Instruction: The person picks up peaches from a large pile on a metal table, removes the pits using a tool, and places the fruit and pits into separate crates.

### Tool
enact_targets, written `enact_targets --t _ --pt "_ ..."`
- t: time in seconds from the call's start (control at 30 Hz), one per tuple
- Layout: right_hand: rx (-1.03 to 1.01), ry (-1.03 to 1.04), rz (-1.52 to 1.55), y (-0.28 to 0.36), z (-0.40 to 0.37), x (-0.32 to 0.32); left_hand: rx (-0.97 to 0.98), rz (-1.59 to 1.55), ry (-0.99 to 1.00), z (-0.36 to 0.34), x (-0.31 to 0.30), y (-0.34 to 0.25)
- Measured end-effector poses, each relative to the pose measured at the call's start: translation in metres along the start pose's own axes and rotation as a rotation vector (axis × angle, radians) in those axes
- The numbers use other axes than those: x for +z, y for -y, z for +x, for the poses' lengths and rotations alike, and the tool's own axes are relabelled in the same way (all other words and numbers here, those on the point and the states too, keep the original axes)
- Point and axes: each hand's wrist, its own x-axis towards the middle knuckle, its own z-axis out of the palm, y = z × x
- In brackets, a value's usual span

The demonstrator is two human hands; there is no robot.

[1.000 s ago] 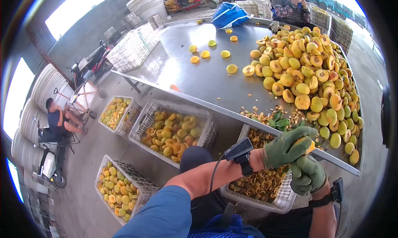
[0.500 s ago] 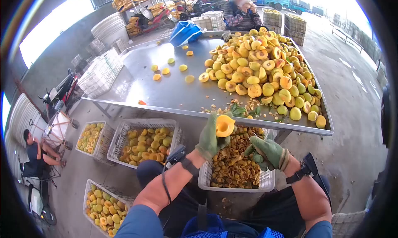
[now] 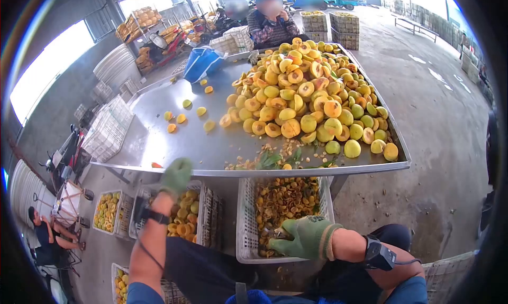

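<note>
My left hand [image 3: 177, 175], in a green glove and smeared by motion, is above a white crate [image 3: 212, 219] of yellow peach halves [image 3: 185, 214]. Its fingers cannot be made out, and no fruit shows in it. Gloved likewise, my right hand [image 3: 304, 238] is over the crate [image 3: 244, 214] of brown-yellow fruit scraps [image 3: 283, 200] between my legs. Its fingers are closed round something small and pale near the thumb, too little to name. Beyond both hands, a large pile of halved peaches [image 3: 296, 97] lies on the metal table [image 3: 174, 145].
A blue bucket [image 3: 202, 64] lies tipped on the table near loose halves. Across it sits another person [image 3: 272, 26]. More fruit crates [image 3: 112, 213] stand on the floor at left, where a person [image 3: 53, 232] sits. The table's raised front edge [image 3: 248, 172] runs before me.
My left hand has swung left from the scraps crate to the peach crate; the peach half it held is out of sight. My right hand has lowered toward the scraps. The view has shifted.
</note>
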Motion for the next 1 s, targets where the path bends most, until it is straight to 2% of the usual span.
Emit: enact_targets --t 0.03,0.07,0.13,0.2,0.3,0.4,0.47,0.53,0.57,0.6,0.67,0.73,0.8,0.87,1.0 --pt "-0.034 -0.053 -0.011 -0.007 0.004 -0.002 0.064 -0.135 -0.016 0.015 0.027 -0.02" --pt "-0.005 -0.079 -0.015 -0.01 0.007 -0.006 0.23 0.018 -0.068 0.038 0.059 -0.03" --pt "0.055 -0.134 -0.021 -0.017 0.013 -0.014 0.49 0.055 0.035 0.072 0.115 -0.067" --pt "0.126 -0.145 -0.014 -0.027 0.019 -0.019 0.206 0.182 0.143 0.096 0.154 -0.135" --pt "0.194 -0.186 0.09 -0.042 0.027 -0.029 0.221 0.273 0.065 0.143 0.222 -0.141" --pt "0.241 -0.319 0.273 -0.06 0.035 -0.04 0.224 0.415 0.123 0.154 0.244 -0.149" --pt "0.225 -0.417 0.451 -0.073 0.046 -0.046 0.192 0.4 0.293 0.156 0.236 -0.151" --pt "0.236 -0.368 0.709 -0.081 0.056 -0.058 0.18 0.367 0.444 0.147 0.215 -0.148" --pt "0.241 -0.338 0.842 -0.084 0.059 -0.063 0.164 0.302 0.485 0.142 0.208 -0.143" --pt "0.244 -0.305 0.973 -0.085 0.061 -0.069 0.055 0.009 0.543 0.132 0.203 -0.136" --pt "0.169 -0.318 1.033 -0.082 0.067 -0.077 -0.166 -0.576 0.624 0.102 0.184 -0.132" --pt "0.067 -0.316 1.087 -0.082 0.076 -0.077 -0.054 -0.739 0.705 0.071 0.174 -0.119" --pt "0.03 -0.278 1.062 -0.08 0.082 -0.077 -0.023 -0.909 0.699 0.041 0.164 -0.139" --pt "0.012 -0.243 1.04 -0.084 0.093 -0.07 -0.073 -1.074 0.605 0.006 0.164 -0.184" --pt "0.069 -0.234 0.983 -0.09 0.103 -0.06 -0.045 -1.083 0.646 0.006 0.186 -0.145"
